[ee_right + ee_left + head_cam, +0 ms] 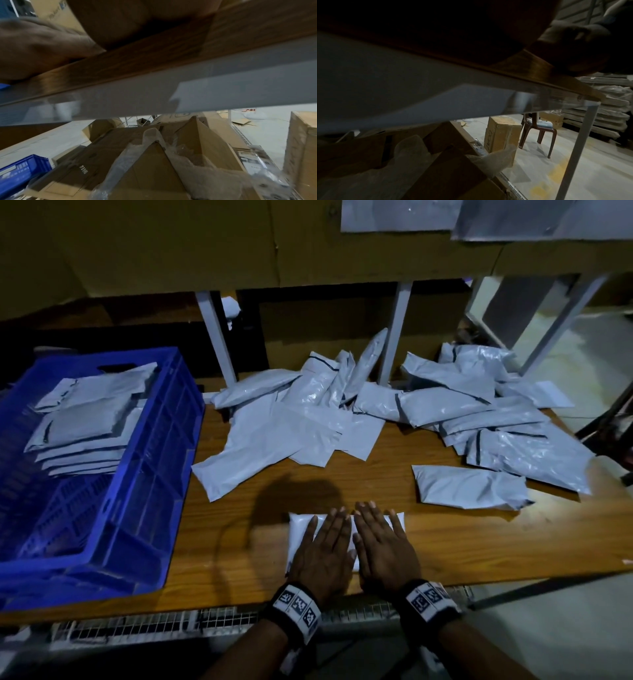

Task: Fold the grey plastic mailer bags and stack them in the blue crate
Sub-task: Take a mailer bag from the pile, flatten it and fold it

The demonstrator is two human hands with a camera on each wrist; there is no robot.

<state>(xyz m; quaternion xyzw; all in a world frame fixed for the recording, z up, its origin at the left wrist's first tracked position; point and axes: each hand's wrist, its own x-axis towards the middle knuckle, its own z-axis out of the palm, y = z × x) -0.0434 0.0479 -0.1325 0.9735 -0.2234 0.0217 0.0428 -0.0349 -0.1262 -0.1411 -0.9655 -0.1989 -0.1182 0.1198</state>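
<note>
Both flat hands, left hand (320, 553) and right hand (383, 546), pressed 1 folded bag (297, 530) directly beneath them; the blue crate (150, 508) lay leftward, nearer the left hand.

Head camera: high above the wooden table (394, 481), facing forward and down, wide enough to take in the blue crate (144, 474) on the left. Both wrist cameras: right at the near table edge (556, 83), mostly under it, facing cardboard boxes (154, 162) on the floor. All three views share that table edge.
</note>
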